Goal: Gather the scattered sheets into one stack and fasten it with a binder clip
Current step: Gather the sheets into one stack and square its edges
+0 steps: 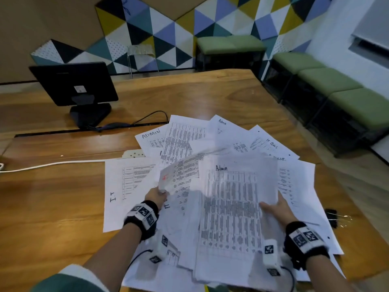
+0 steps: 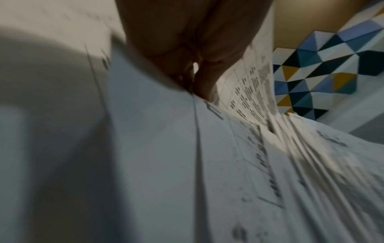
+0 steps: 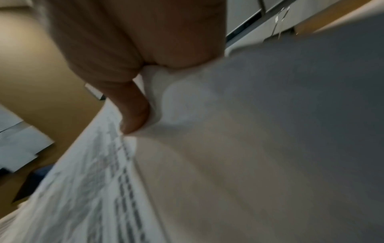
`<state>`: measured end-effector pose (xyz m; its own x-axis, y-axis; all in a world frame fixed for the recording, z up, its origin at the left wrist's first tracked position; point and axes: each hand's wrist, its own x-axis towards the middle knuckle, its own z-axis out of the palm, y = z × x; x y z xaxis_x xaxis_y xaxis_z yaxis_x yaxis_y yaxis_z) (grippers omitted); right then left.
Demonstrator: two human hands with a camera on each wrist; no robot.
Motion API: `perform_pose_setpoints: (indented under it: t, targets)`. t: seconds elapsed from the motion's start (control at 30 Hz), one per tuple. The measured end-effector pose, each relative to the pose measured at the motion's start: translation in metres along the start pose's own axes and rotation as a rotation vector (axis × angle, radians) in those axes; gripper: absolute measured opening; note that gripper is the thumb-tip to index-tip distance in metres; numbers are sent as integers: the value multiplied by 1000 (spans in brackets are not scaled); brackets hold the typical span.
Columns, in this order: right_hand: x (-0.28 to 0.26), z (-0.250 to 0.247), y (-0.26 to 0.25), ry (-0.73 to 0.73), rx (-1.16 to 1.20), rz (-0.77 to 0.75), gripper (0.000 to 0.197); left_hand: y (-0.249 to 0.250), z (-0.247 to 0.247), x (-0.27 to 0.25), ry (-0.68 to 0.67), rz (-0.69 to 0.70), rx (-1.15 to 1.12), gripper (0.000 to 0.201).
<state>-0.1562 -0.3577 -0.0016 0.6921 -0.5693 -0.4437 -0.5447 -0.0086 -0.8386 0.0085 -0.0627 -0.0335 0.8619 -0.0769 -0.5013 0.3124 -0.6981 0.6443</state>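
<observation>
Several sheets [image 1: 235,207], probably headed "Admin"

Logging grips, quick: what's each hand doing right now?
Left hand: pinches a loose sheet.
Right hand: grips the gathered stack.

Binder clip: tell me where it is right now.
In the head view the binder clip lies on the table at the right, beside the scattered sheets, just beyond the right hand.
</observation>
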Motion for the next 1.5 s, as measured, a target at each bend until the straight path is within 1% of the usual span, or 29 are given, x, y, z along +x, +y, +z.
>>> perform_pose_setpoints:
  t: [0.07, 0.1, 0.17, 0.2, 0.27, 0.33, 0.4, 0.47, 0.53, 0.6, 0.63, 0.67, 0.7, 0.73, 0.8, 0.87, 0.93, 1.0, 1.07, 1.17, 1.23, 1.3, 1.37, 1.43, 1.5]
  targets:
    - [0, -11, -9, -31, -51, 46, 40, -2, -17, 2, -10, 29, 81, 28]
    - [1, -15, -15, -67, -62, 53, 36, -2, -26, 4, -15, 40, 126, 28]
    - [5, -14, -30, -156, -91, 54, 43, 2, -38, 3, -57, 61, 214, 29]
    - [8, -10, -37, -181, -144, 37, 46, 5, -41, 1, -88, 71, 264, 30]
    - [13, 4, -51, -184, -291, -22, 41, 12, -40, -2, -170, 100, 360, 29]
    - [18, 23, -61, -227, -399, -96, 45, 18, -34, -4, -243, 151, 408, 28]
    - [23, 40, -66, -256, -480, -166, 57, 23, -28, -5, -270, 191, 411, 31]
    - [29, 49, -66, -264, -559, -209, 61, 27, -26, -9, -243, 181, 399, 35]
    - [33, 52, -67, -255, -587, -182, 52, 23, -27, -10, -245, 133, 348, 46]
    - [39, 48, -65, -188, -589, -131, 40, 10, -27, -12, -297, 57, 254, 72]
    - [43, 44, -62, -143, -606, -109, 35, 3, -26, -14, -319, 34, 269, 85]
    - [48, 40, -58, -103, -628, -82, 32, -2, -24, -20, -330, 31, 336, 94]
    - [52, 38, -54, -70, -645, -45, 30, -6, -18, -26, -329, 32, 414, 98]
    - [55, 37, -51, -44, -662, -3, 28, -10, -13, -31, -318, 51, 454, 97]
    - [57, 40, -46, -7, -684, 56, 29, -13, -2, -40, -302, 71, 434, 93]
    - [58, 44, -45, 9, -683, 82, 28, -12, 5, -44, -297, 46, 408, 99]
    - [58, 44, -46, -16, -666, 98, 19, -10, 10, -48, -279, 26, 393, 105]
    - [58, 41, -48, -55, -661, 108, 9, -8, 17, -57, -227, 36, 351, 102]
    - [56, 35, -49, -96, -635, 95, 6, -5, 24, -65, -185, 59, 302, 93]
    - [52, 26, -53, -190, -623, 107, 22, 5, 21, -64, -171, 67, 301, 75]
    - [51, 19, -53, -262, -677, 134, 22, 12, 7, -57, -110, 94, 334, 55]
    - [49, 14, -52, -298, -730, 140, 20, 17, -11, -44, -19, 130, 343, 42]
    - [47, 12, -52, -323, -774, 115, 20, 20, -27, -30, 33, 123, 185, 38]
    - [44, 14, -53, -348, -791, 57, 18, 25, -40, -19, 64, 116, 22, 34]
    - [38, 19, -61, -379, -740, 5, 21, 34, -50, -13, 55, 122, -75, 30]
